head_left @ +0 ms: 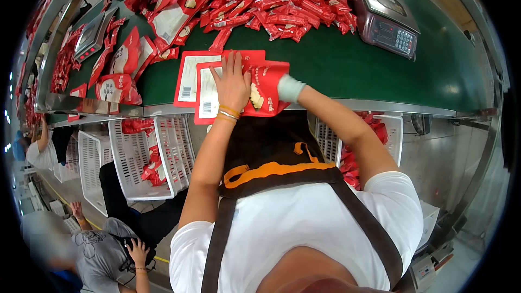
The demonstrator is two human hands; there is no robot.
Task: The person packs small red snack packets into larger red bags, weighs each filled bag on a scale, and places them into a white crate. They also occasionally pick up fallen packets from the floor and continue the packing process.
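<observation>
Fingers stretched, my left hand [234, 86] lies flat on a red-and-white pouch [207, 91] at the near edge of the green table. My right hand [290, 88], in a pale glove, reaches into the right end of a red pouch [267, 84] with a food picture; its fingers are hidden inside. Beneath and behind these, another flat red pouch [186, 70] shows its white barcode panel. Just beyond my hands, a big heap of small red packets [293, 2] covers the back of the table.
A digital scale [388, 21] stands at the right, a second scale [93, 35] at the left. Filled red pouches [126, 57] lie left of my hands. White plastic crates [138, 157] with red packets sit below the table edge. A seated person [111, 249] is at lower left.
</observation>
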